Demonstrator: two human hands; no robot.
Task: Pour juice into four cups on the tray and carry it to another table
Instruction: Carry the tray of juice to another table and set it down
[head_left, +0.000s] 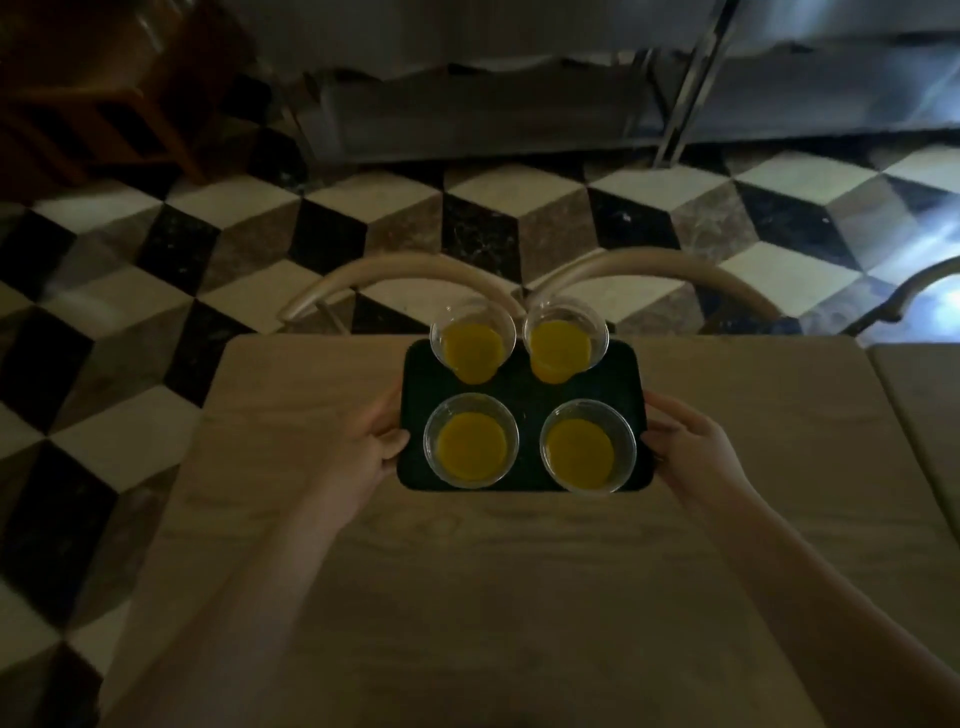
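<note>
Dark tray (522, 387) is over the wooden bench (467, 571), toward the bench's far edge, with four clear cups on it, two by two. All four hold orange juice, so the pouring looks done; the step in hand is the carry or the set-down. I cannot tell whether the tray rests on the bench or hangs just above it. Left hand (363, 447) grips the tray's left edge, thumb over the rim and fingers under it. Right hand (688, 441) grips the right edge the same way. Both grips sit beside the near row of cups, not at the tray's middle. Near-left cup (470, 440) and near-right cup (587, 446) stand upright, rims well apart. Far-left cup (472, 338) and far-right cup (566, 338) stand at the tray's far edge, rims nearly touching; their apparent lean away is probably the wide lens. Risks, as judged: with the grips toward the near end, the far end can dip and the far cups slide or tip off. Light plastic cups, well filled, will slosh on any jerk or uneven lowering. Setting one side down first would tilt juice toward that side. Two chair backs (400, 275) stand just beyond the bench's far edge, so pushing the tray further out could knock the far cups against them. A second bench (924, 415) adjoins on the right.
</note>
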